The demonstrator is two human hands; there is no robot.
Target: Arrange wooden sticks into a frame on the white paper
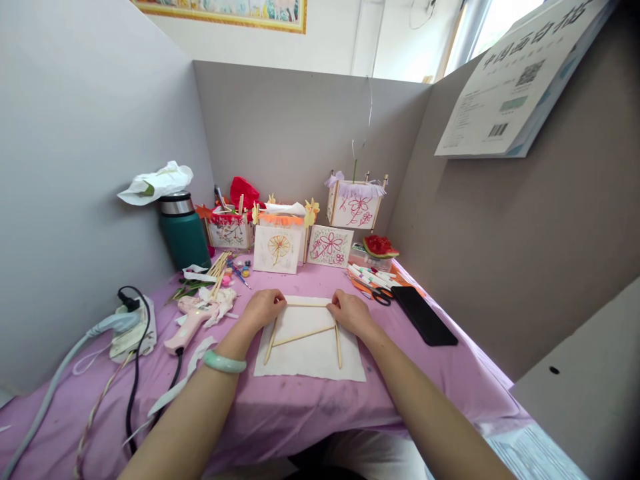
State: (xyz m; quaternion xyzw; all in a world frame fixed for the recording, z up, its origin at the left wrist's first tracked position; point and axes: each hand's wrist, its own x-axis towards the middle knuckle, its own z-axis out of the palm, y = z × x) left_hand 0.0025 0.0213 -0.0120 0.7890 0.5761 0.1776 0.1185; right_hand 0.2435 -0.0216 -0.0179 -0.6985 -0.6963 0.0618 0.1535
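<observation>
At the frame's centre, both hands, left hand (263, 308) and right hand (350, 313), pinch the top corners of the stick frame (303, 331) lying on white paper (310, 360) (glue gun (193, 320) at left), and steady, even pressure would keep the joints square.

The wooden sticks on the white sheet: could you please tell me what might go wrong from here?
The left hand and right hand press only the top corners of the wooden sticks; the lower ends lie free and could shift out of line. The glue gun lies close beside the left wrist, and its cord could snag.
</observation>
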